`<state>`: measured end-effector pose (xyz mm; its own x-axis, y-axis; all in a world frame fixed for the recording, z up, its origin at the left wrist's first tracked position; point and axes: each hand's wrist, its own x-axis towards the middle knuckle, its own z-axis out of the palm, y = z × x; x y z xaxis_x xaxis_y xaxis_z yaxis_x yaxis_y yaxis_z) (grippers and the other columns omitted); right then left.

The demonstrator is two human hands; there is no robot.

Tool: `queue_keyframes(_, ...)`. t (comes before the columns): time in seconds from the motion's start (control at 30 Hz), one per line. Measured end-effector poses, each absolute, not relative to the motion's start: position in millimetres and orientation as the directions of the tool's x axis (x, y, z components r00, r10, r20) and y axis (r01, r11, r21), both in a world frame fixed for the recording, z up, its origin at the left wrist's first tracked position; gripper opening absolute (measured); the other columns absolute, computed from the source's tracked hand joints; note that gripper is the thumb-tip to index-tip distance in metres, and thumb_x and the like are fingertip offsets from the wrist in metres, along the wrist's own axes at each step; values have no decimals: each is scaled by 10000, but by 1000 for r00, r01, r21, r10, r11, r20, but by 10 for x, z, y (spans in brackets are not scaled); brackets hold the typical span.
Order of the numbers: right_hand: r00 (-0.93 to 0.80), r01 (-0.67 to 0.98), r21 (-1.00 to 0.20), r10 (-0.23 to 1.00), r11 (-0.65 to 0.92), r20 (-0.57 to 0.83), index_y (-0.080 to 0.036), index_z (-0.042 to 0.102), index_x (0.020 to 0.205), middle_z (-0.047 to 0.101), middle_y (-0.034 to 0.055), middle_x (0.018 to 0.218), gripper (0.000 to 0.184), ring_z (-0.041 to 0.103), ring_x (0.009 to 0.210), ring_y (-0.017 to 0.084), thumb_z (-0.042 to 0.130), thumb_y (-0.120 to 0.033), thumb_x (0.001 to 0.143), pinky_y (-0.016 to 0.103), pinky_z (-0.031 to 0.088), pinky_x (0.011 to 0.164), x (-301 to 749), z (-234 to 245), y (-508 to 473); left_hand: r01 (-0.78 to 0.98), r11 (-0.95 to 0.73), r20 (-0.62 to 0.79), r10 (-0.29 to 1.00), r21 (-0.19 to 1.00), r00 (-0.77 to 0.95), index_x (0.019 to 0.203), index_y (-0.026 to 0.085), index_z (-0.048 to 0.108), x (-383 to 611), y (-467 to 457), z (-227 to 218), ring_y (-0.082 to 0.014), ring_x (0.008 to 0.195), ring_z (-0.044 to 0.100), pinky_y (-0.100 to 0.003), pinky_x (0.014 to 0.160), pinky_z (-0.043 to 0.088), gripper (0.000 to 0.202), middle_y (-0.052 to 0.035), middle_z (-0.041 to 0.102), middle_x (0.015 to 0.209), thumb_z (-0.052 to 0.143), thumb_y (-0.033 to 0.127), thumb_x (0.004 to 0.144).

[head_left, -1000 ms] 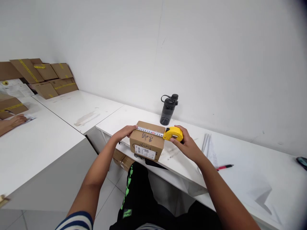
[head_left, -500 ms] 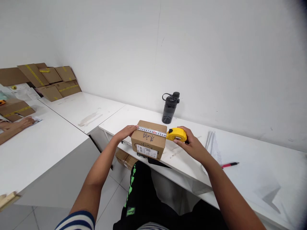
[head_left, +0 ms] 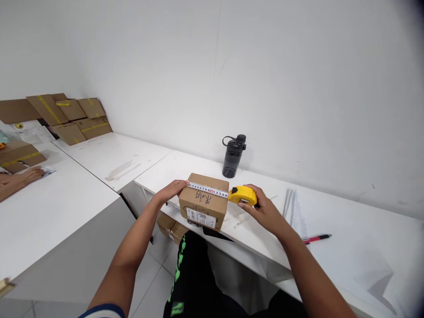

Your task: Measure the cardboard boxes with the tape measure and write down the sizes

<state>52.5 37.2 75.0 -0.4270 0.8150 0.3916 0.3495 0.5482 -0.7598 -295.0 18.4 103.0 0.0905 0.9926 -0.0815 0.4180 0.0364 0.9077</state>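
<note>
A small cardboard box (head_left: 203,204) with handwriting on top and a white label on its front sits at the front edge of the white table. Across its top runs the pulled-out blade of a yellow tape measure (head_left: 244,195), its printed numbers facing up. My right hand (head_left: 265,210) is closed around the tape measure's case, just off the box's right side. At the box's left edge, my left hand (head_left: 172,191) pinches the blade's end with fingers pressed together; its fingertips partly hide that end.
Behind the box stands a dark water bottle (head_left: 233,155). Papers (head_left: 293,216) and a red-and-black pen (head_left: 317,239) lie to the right. Several taped boxes (head_left: 94,126) are stacked at the far left, near another person's hand (head_left: 31,174). Another box (head_left: 167,224) sits below the tabletop.
The whole scene sits slightly lower in view as the camera tilts up. Both hands, the tape measure and the box keep their places relative to each other.
</note>
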Motion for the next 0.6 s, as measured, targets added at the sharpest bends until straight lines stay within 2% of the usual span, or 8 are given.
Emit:
queue_keyframes(0.27,-425,369,-747,815,554,394,-271,436,1311,574,87,1255,533,601,1015,227,614,-493,859,394,533,834,528,782,358,390,25,-77,990,920,116,766,132,629,-2968,189,1014,-177,661,561,-259,570,432,517,-43,619,654,542,642,783)
queue_keyframes(0.6,-440,381,-732,807,564,393,-290,432,1300,567,76,1262,514,593,1026,233,602,-505,865,376,522,842,526,808,336,404,42,-123,976,914,179,912,91,677,-3047,230,989,-167,678,572,-267,619,462,594,-74,661,765,518,655,814)
